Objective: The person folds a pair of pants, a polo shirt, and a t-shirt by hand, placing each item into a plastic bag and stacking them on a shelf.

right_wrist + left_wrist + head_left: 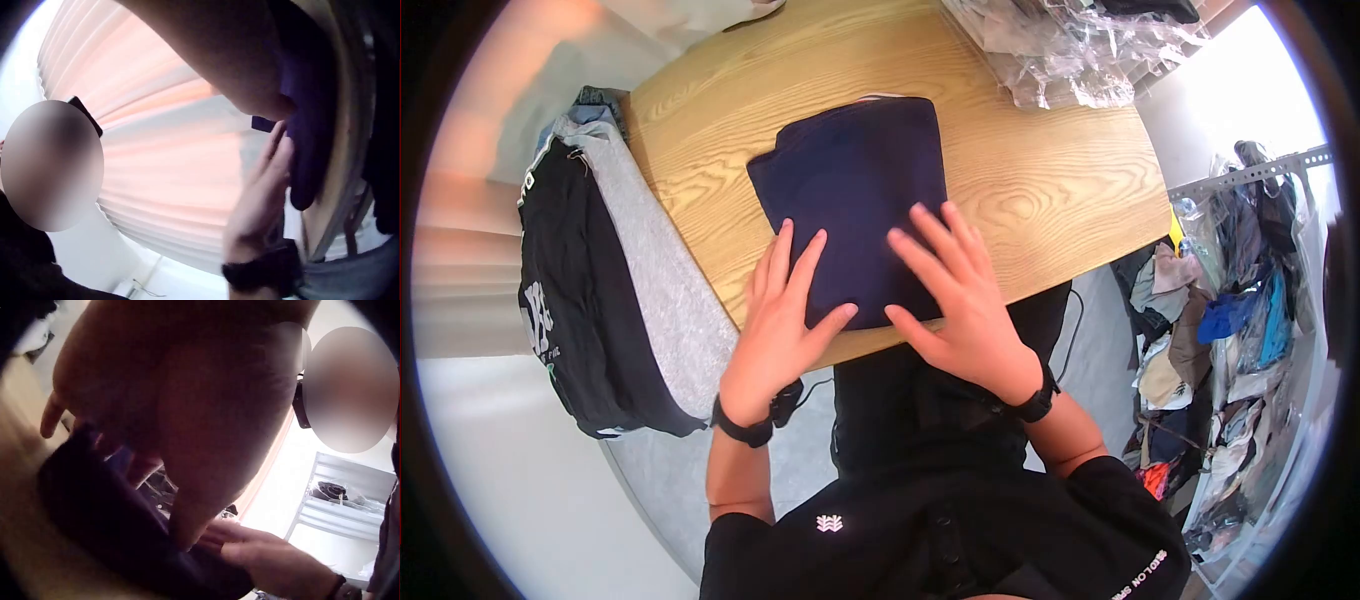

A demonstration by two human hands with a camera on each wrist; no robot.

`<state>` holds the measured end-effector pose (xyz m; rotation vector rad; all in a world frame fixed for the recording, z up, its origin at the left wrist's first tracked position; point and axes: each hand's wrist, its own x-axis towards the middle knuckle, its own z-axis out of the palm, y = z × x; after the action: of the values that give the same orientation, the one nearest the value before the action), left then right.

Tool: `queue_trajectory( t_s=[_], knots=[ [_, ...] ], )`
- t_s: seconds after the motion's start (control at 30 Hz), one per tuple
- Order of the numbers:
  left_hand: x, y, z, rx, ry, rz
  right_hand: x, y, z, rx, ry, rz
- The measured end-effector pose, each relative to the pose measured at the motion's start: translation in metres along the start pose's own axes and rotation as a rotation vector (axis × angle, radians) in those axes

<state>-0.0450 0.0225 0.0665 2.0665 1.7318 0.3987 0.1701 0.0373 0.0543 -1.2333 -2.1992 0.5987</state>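
Observation:
A dark navy folded cloth [850,180] lies flat on the wooden table, near its front edge. Spread fingers of the left hand [785,300] rest on its left lower part, and the right hand [960,300] lies over its right lower part with fingers apart. In the left wrist view the left hand [175,406] touches the dark cloth [112,512], with the right hand [275,556] beyond it. The right wrist view shows the cloth [312,119] under the right hand [231,56], and the left hand [259,200] against it.
Black and grey garments [590,290] hang over the table's left edge. Clear plastic-wrapped packages [1070,50] lie at the table's back right. A rack [1240,180] with many clothes and bags stands at the right. Bare wood of the table [1050,190] shows right of the cloth.

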Motion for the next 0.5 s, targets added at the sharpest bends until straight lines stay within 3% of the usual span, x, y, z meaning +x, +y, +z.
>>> queue_trajectory(
  t_s=[0.1, 0.37, 0.47, 0.5],
  knots=[
    [0.02, -0.01, -0.017, 0.04, -0.058, 0.059, 0.001, 0.009, 0.018, -0.178, -0.029, -0.025],
    [0.085, -0.038, -0.025, -0.033, -0.241, 0.149, 0.0, 0.009, 0.011, -0.158, -0.068, -0.006],
    [0.075, -0.035, -0.024, -0.054, -0.154, 0.164, 0.004, 0.008, 0.006, -0.204, 0.061, 0.081],
    [0.068, -0.029, -0.023, -0.049, -0.087, 0.158, 0.004, 0.005, -0.001, 0.029, 0.126, 0.039]
  ],
)
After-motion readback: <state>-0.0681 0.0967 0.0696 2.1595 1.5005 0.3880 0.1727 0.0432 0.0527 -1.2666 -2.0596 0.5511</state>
